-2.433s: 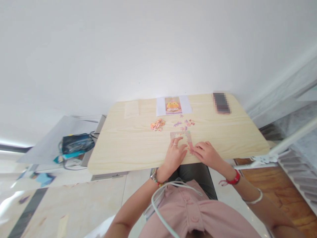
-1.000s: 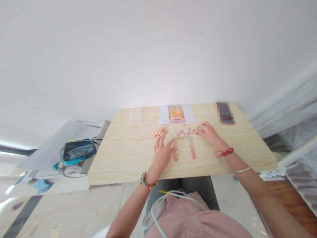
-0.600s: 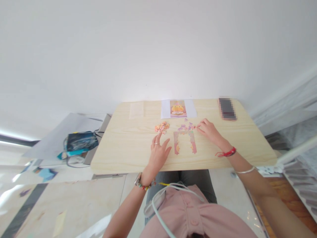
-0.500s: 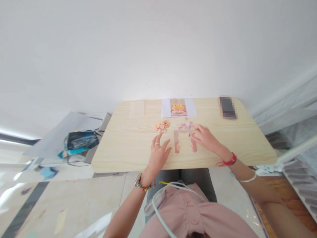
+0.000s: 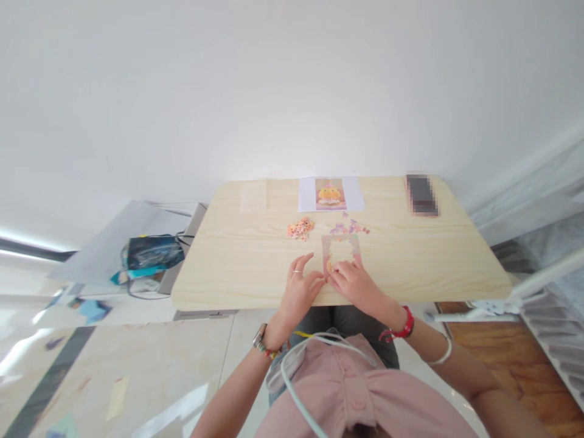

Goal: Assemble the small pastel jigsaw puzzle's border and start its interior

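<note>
A partly joined jigsaw frame (image 5: 326, 246) with a pinkish border lies flat near the table's front edge. At its lower left corner my right hand (image 5: 358, 285) has its fingers pinched together over a small puzzle piece, mostly hidden beneath them. My left hand (image 5: 300, 292) is beside that same corner, thumb and index fingertips touching it, the other fingers spread. Just behind the frame lie loose purple and pink puzzle pieces (image 5: 349, 228). A heap of orange puzzle pieces (image 5: 300, 229) sits to the left. The frame's lower side is partly covered by my right hand.
A printed picture sheet (image 5: 331, 194) showing a yellow figure lies at the back of the wooden table (image 5: 410, 261). A phone (image 5: 421, 196) rests at the back right, and a pale clear sheet (image 5: 253, 197) at the back left. A dark bag (image 5: 152, 254) stands left of the table.
My right hand has moved from the frame's upper right down to its lower left corner. My left hand has shifted right and down to meet it.
</note>
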A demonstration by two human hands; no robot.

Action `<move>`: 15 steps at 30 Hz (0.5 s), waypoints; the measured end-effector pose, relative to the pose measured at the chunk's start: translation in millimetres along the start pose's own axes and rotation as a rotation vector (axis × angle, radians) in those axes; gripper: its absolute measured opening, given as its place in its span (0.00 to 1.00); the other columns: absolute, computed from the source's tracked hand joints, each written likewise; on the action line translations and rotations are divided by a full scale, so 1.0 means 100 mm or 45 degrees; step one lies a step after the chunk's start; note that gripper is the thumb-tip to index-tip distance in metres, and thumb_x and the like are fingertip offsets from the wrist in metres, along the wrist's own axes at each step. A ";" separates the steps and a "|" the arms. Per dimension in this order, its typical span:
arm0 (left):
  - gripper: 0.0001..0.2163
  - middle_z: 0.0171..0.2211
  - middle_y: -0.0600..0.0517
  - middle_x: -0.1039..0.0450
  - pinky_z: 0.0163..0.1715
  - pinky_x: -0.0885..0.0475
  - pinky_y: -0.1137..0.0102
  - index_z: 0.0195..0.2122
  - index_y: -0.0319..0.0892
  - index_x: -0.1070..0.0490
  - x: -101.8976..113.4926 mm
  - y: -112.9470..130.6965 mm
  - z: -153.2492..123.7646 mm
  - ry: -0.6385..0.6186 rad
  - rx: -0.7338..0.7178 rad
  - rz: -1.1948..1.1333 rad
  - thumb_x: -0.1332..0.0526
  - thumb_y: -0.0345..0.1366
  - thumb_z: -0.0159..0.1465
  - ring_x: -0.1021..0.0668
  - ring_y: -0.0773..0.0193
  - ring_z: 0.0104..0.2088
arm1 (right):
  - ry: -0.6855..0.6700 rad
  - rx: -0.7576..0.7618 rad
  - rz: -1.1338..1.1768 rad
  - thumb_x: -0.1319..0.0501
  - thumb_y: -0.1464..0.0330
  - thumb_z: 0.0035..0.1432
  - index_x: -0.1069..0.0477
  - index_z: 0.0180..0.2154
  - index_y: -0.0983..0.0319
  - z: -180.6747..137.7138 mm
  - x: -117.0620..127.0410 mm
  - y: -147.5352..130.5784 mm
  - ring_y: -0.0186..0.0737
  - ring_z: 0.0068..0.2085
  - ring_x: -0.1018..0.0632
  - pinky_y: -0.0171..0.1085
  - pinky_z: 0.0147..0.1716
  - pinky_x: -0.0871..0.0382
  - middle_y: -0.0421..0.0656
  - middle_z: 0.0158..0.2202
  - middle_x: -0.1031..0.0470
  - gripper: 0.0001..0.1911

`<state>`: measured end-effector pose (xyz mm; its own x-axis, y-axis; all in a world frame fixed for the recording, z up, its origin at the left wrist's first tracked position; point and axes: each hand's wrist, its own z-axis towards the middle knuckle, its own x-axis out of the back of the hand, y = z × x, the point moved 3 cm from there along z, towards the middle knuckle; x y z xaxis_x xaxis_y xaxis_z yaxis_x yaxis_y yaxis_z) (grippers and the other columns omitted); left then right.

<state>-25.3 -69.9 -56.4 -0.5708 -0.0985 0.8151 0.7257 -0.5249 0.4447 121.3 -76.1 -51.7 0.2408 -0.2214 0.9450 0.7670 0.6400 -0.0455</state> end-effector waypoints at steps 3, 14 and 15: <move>0.05 0.52 0.47 0.43 0.49 0.35 0.56 0.30 0.42 0.28 -0.03 0.00 0.01 0.004 0.018 0.002 0.43 0.32 0.58 0.40 0.54 0.53 | 0.031 -0.003 -0.008 0.49 0.73 0.59 0.31 0.31 0.63 0.00 -0.02 -0.02 0.39 0.34 0.32 0.43 0.39 0.44 0.45 0.32 0.31 0.09; 0.04 0.51 0.45 0.43 0.49 0.35 0.56 0.30 0.42 0.28 -0.09 0.00 0.02 0.011 0.033 0.026 0.42 0.32 0.58 0.39 0.54 0.53 | 0.097 -0.075 0.050 0.49 0.71 0.60 0.31 0.31 0.64 -0.03 -0.08 0.00 0.38 0.35 0.32 0.42 0.40 0.44 0.44 0.31 0.31 0.09; 0.04 0.51 0.45 0.42 0.49 0.35 0.56 0.30 0.41 0.28 -0.09 -0.01 0.02 0.016 0.033 0.030 0.42 0.32 0.58 0.39 0.54 0.52 | 0.100 -0.079 0.054 0.48 0.71 0.59 0.31 0.31 0.64 -0.03 -0.07 0.00 0.38 0.35 0.32 0.42 0.41 0.44 0.44 0.32 0.30 0.09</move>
<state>-20.0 -66.9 -63.2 -0.5582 -0.1212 0.8208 0.7486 -0.5002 0.4353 121.2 -76.5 -59.7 0.3179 -0.2537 0.9136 0.7898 0.6040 -0.1071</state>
